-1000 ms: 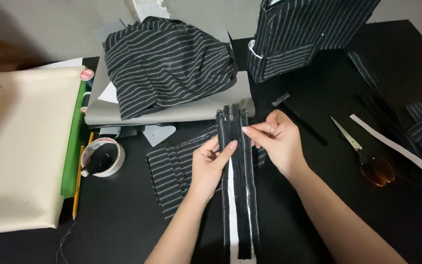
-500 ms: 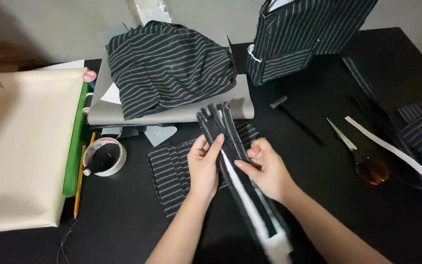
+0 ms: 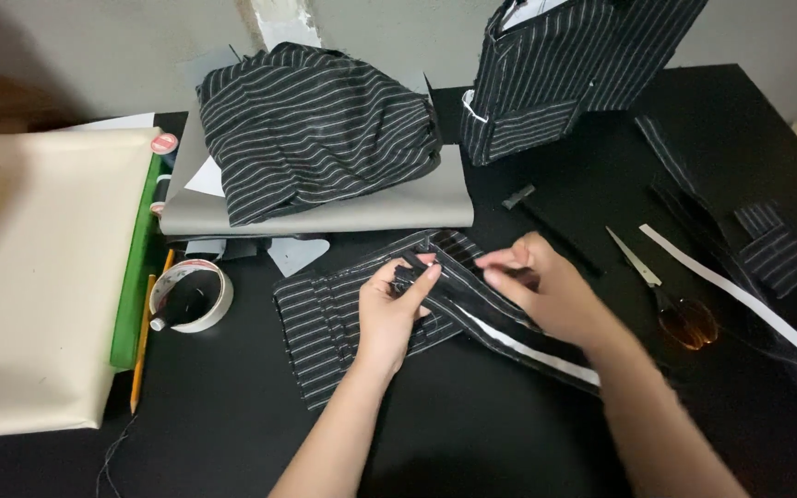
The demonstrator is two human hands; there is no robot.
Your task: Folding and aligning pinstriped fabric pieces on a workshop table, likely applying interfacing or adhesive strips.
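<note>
Striped jacket [image 3: 565, 74] cut off above (right hand [image 3: 546, 290] motion-blurred)

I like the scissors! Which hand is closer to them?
Right. The right hand is just left of the scissors, not touching them. The left hand is farther off, beyond the right, pinching the striped strip.

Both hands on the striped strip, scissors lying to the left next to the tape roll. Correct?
Not quite. Both hands, left and right, do hold the striped strip, but the head view shows the scissors lying on the right, across the table from the tape roll.
</note>
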